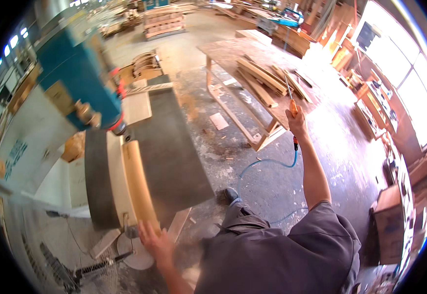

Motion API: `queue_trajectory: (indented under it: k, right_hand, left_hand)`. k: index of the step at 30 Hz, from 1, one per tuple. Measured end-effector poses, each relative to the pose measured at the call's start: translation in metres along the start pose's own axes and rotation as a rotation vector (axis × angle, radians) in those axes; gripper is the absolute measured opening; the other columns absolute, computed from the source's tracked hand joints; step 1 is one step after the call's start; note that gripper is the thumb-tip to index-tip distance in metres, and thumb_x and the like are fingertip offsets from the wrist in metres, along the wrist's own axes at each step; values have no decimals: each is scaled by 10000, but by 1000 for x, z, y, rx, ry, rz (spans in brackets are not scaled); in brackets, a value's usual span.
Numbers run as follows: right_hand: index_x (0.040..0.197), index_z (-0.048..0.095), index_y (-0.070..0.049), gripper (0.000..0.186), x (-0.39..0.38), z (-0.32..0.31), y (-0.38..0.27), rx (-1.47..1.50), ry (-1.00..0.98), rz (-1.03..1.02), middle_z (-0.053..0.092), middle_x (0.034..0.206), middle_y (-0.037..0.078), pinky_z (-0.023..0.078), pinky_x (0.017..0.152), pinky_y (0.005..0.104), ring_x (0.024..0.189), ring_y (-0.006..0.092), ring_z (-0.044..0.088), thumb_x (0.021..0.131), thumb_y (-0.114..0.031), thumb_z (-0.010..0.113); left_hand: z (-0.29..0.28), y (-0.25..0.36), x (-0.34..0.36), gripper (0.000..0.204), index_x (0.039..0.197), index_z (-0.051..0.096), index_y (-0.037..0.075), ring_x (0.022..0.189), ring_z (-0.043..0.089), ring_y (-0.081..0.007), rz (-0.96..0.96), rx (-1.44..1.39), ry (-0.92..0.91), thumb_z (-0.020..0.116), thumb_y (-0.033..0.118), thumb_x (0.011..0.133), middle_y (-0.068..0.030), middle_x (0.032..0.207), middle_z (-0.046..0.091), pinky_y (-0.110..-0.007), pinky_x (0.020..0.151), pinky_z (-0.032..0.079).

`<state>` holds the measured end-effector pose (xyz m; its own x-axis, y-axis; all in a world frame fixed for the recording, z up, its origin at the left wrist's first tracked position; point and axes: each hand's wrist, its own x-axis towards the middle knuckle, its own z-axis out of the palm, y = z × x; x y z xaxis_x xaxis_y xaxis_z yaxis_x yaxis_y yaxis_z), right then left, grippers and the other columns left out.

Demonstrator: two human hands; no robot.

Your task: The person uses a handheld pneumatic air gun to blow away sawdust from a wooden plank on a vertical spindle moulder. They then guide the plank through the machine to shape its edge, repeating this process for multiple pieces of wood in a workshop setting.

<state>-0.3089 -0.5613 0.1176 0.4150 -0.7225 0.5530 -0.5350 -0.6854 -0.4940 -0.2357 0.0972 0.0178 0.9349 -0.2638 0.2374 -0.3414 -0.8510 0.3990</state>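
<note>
My left hand (156,242), a little blurred, grips the near end of a long, rounded wooden piece (139,181). This piece lies on the dark flat table (174,161) of a teal machine (76,73), against a pale wooden strip (118,171). The machine's spindle (120,128) is just above the piece's far end. Out to the right, my raised right hand (297,122) is closed round an orange air blow gun (293,106). Its long thin metal nozzle points up and away, and a blue hose (265,160) hangs from its lower end.
A wooden workbench (223,46) with a pile of wooden strips (260,73) stands ahead to the right. The hose trails across the floor near my shoe (231,194). Curved wooden parts (146,61) lie beyond the machine. Shelves and boxes (390,220) line the right wall.
</note>
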Motion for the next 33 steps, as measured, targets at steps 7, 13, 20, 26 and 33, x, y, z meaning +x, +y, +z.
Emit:
queue_trajectory:
  k: [7,13,20,26,33]
  right_hand:
    - [1275,481,-92,347,17,66,200,-289,-372,179,702,1053,306,523,830,596,1028,513,684,938,-29,533]
    - [1360,551,-70,360,93,186,303,-277,-439,-5,719,959,318,566,819,576,967,460,725,1011,-122,482]
    - [1435,614,-199,466,125,236,320,-256,-591,-4,656,1305,182,542,954,453,1146,325,661,984,-311,644]
    - [1355,650,-179,422,185,292,396,163,-708,-228,746,1087,202,557,899,528,1040,402,712,962,-328,684]
    - [1403,618,-167,464,178,223,258,-606,-776,128,665,1337,232,534,999,533,1227,411,650,980,-348,680]
  left_hand:
    - [41,0,21,638,1451,548,-15,1435,459,-466,-193,122,100,749,134,864,-273,1586,439,-533,1188,398]
    - [63,-25,18,677,1508,513,-2,1437,457,-476,-385,328,179,771,231,927,-281,1574,452,-538,1192,400]
    - [24,39,78,822,1482,561,103,1308,529,-417,-460,369,74,882,205,733,-214,1435,541,-510,1107,459]
    - [47,63,60,856,1505,554,142,1338,526,-363,-565,257,-28,882,235,720,-131,1464,540,-471,1124,457]
    - [29,102,92,916,1535,516,117,1384,493,-365,-586,184,98,895,273,716,-149,1467,546,-469,1163,422]
